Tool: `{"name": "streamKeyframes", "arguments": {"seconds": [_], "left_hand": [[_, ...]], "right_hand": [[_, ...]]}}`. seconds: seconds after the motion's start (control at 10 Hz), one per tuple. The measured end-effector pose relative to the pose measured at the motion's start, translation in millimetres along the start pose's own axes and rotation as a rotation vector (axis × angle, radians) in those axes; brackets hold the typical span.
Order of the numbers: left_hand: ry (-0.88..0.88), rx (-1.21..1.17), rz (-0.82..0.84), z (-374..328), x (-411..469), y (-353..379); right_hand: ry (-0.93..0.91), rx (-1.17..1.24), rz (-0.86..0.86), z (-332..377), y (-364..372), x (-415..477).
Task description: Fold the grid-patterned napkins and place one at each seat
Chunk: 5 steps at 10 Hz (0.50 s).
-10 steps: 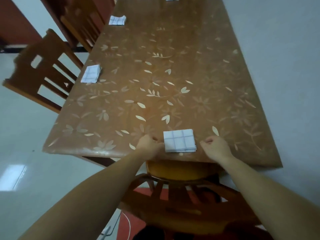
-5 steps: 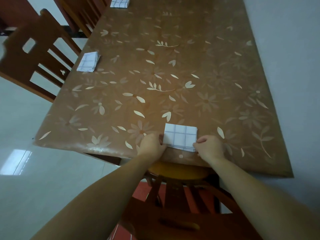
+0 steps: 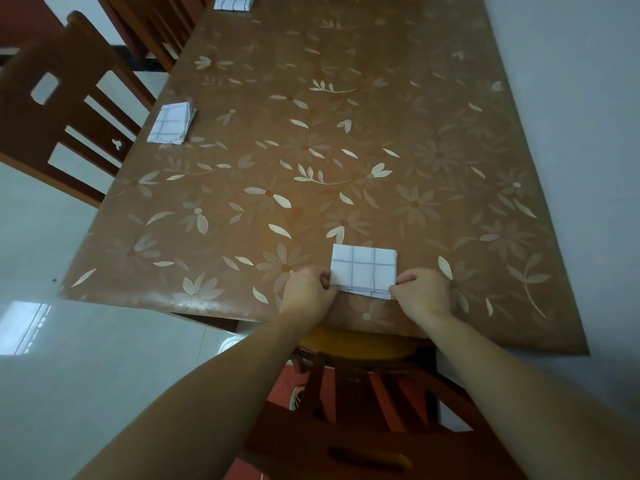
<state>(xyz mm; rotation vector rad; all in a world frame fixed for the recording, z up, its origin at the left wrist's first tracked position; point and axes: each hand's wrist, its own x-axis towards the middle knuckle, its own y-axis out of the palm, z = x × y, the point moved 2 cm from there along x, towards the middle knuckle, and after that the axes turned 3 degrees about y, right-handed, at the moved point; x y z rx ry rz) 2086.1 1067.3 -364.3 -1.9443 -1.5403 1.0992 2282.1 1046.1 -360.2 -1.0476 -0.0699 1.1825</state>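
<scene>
A folded white napkin with a blue grid [image 3: 362, 270] lies flat near the table's near edge, in front of the chair below me. My left hand [image 3: 306, 294] pinches its left near corner and my right hand [image 3: 420, 292] pinches its right near corner. A second folded grid napkin [image 3: 169, 123] rests at the left edge by a wooden chair. A third folded napkin [image 3: 232, 1] shows at the far left, cut off by the top of the view.
The brown floral table [image 3: 346, 150] fills the middle. A wooden chair [image 3: 62, 98] stands at the left side, another chair [image 3: 162, 26] behind it. The near chair [image 3: 360, 393] sits under my arms. A grey wall runs along the right.
Both hands closed in from beside the napkin to grip its near corners. The view dipped and moved closer, so the far napkins slid toward the top.
</scene>
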Motion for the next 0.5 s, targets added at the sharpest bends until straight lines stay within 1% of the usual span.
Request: {"name": "streamKeyframes", "arguments": {"seconds": [0.2,0.3,0.4,0.5], "left_hand": [[0.027,0.006,0.019,-3.6,-6.1,-3.4],[0.038,0.049,0.038,-4.8,-7.5,-11.8],[0.036,0.093,0.045,-6.8,1.2,-34.0],[0.081,0.122,0.043,-20.6,21.0,-66.5]], "right_hand": [[-0.012,-0.02,-0.038,-3.0,6.5,-1.9],[-0.003,-0.048,-0.048,-3.2,5.7,-3.9],[0.018,-0.101,-0.08,0.2,-8.7,-5.3],[-0.026,-0.063,-0.135,19.1,-33.4,-12.5]]}}
